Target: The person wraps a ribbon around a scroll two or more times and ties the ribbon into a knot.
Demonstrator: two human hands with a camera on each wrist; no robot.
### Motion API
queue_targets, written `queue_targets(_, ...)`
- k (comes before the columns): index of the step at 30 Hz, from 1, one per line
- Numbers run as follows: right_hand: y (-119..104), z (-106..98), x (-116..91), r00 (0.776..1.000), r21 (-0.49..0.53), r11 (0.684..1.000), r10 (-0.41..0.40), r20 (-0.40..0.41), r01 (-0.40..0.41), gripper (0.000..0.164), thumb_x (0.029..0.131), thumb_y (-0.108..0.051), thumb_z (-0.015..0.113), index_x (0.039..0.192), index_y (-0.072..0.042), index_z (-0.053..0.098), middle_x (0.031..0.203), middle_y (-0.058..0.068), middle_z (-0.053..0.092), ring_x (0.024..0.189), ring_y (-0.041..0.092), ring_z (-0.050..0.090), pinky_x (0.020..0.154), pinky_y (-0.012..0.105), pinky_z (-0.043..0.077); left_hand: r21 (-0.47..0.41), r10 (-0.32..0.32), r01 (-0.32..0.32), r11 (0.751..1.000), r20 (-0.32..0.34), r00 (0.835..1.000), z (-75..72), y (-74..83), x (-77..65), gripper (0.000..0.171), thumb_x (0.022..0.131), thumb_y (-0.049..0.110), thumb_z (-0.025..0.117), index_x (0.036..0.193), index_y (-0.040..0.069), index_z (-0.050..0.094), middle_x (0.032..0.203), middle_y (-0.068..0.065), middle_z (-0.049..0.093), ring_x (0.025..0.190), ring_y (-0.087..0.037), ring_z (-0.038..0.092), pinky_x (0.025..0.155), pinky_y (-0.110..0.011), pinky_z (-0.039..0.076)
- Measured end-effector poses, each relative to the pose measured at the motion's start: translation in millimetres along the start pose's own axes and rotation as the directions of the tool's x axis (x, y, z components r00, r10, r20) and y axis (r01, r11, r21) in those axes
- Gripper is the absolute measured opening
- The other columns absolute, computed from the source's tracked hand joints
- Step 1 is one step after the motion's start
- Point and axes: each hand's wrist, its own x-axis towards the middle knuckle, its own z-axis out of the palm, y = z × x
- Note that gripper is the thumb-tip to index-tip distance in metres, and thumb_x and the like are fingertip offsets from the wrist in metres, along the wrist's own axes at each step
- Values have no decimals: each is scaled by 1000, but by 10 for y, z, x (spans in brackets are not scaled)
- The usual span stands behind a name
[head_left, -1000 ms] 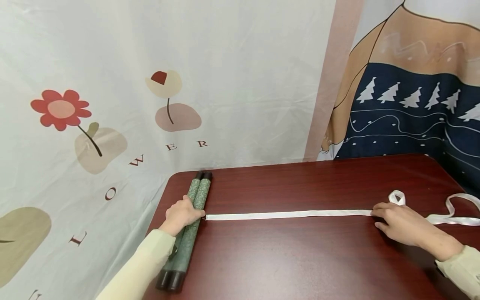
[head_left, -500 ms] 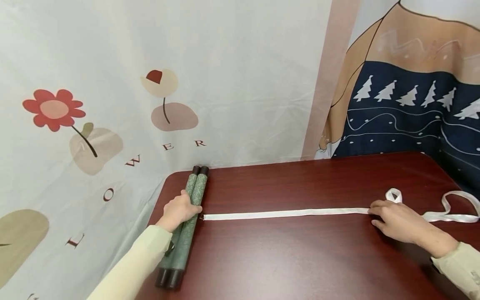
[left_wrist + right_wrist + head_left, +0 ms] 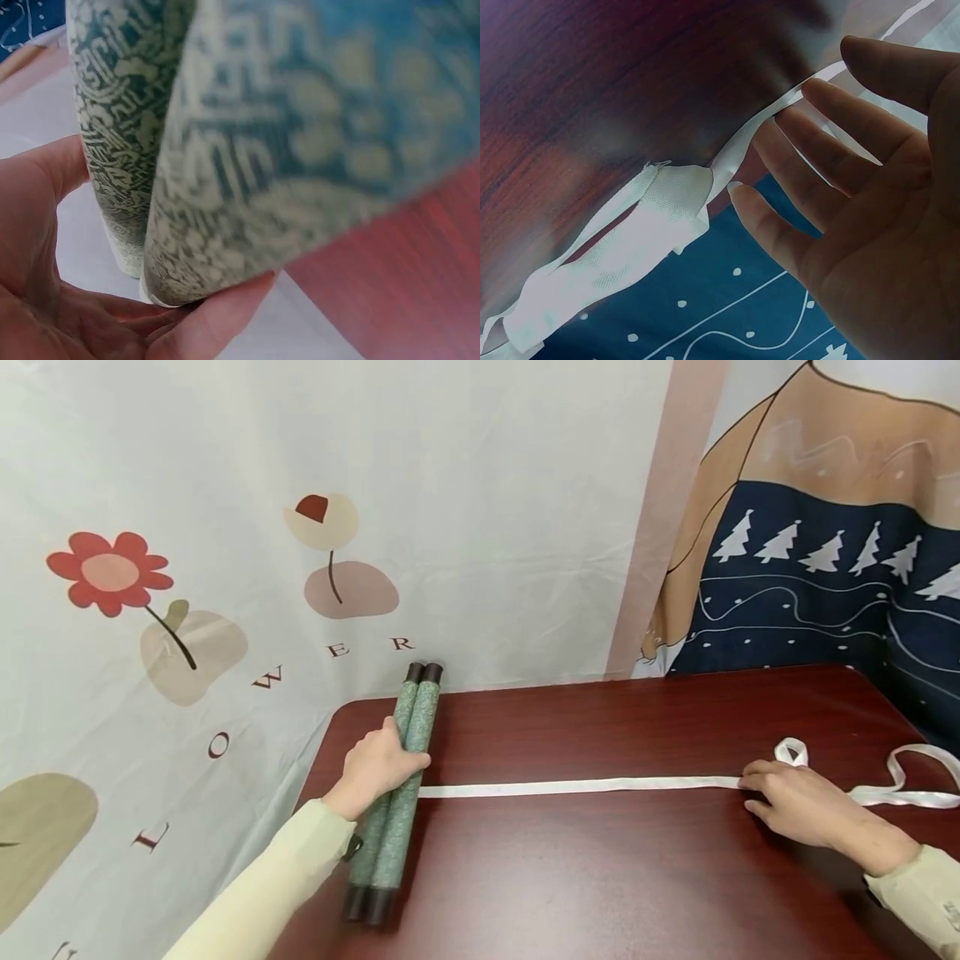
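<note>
My left hand (image 3: 377,768) grips a rolled scroll (image 3: 406,814), two green patterned rolls lying side by side with black end caps. In the left wrist view, the thumb and fingers reach around the green rolls (image 3: 217,187). The scroll seems raised off the tabletop, its far end overlapping the wall cloth in the head view. A white ribbon (image 3: 570,787) runs straight from the scroll to my right hand (image 3: 798,802); its left end is hidden by the scroll. Extended fingertips of the right hand rest on the ribbon (image 3: 739,146).
Loose loops of the ribbon (image 3: 911,797) lie right of the right hand. A reddish-brown table (image 3: 600,877) carries everything. Behind it hangs a pale printed cloth (image 3: 487,543), with a dark blue tree-patterned cloth (image 3: 787,602) at the right.
My left hand has moved the scroll to the right and away from me, now over the ribbon's left end. The right hand has stayed on the ribbon.
</note>
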Motion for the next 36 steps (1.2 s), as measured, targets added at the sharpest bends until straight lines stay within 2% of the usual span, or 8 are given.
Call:
queue_targets(9,-6,-11,4,1000,9,1000,12,9,-12,24,72,-15,75,92,-3,71,95,14,64,85,30,60,71,53,52,-101,23,-25,995,-19,1000,35,469,-45,103,68,52,65,144,-6,24,109,-21,62,87,-35,59,72,-49,51)
queue_targets(14,-9,-5,-2,1000,2,1000,7,3,-7,24,72,-15,74,92,-3,71,95,14,64,85,30,60,70,53,52,-144,24,-27,989,-20,1000,61,719,-62,104,65,54,66,143,-3,26,100,-16,63,79,-31,59,66,-45,51)
queue_targets(18,-7,0,-3,1000,-5,1000,1,-4,-1,23,72,-15,74,91,-2,70,94,13,64,83,30,60,70,52,52,-173,29,-35,984,-34,999,105,895,-61,105,62,55,66,142,0,28,100,-14,63,78,-29,59,65,-44,51)
queue_targets(25,-13,6,2,1000,-8,1000,-2,-7,2,23,71,-15,75,90,-3,70,93,13,64,82,29,60,69,52,52,-229,16,-18,973,-11,1000,265,1166,-54,114,60,59,66,147,1,22,115,-16,61,87,-28,60,72,-44,51)
queue_targets(31,-17,7,-1,1000,-8,1000,5,2,-4,24,71,-15,75,90,-3,70,94,14,64,83,30,60,69,52,52,-303,14,1,953,47,999,418,1395,-71,119,61,58,67,148,-2,12,119,-20,59,96,-31,58,76,-43,51)
queue_targets(33,-18,5,1,1000,-7,1000,8,7,-8,24,71,-16,75,91,-2,70,94,14,64,83,30,60,70,52,52,-322,20,0,947,57,998,458,1474,-82,120,61,56,67,148,-3,9,119,-23,58,101,-34,55,80,-44,51)
queue_targets(36,-18,-2,12,1000,-9,1000,11,10,-11,24,71,-16,75,91,-3,70,94,14,64,83,30,60,70,52,52,-332,31,-11,943,56,998,516,1584,-90,120,61,55,68,147,-5,9,115,-23,60,100,-35,56,78,-44,51)
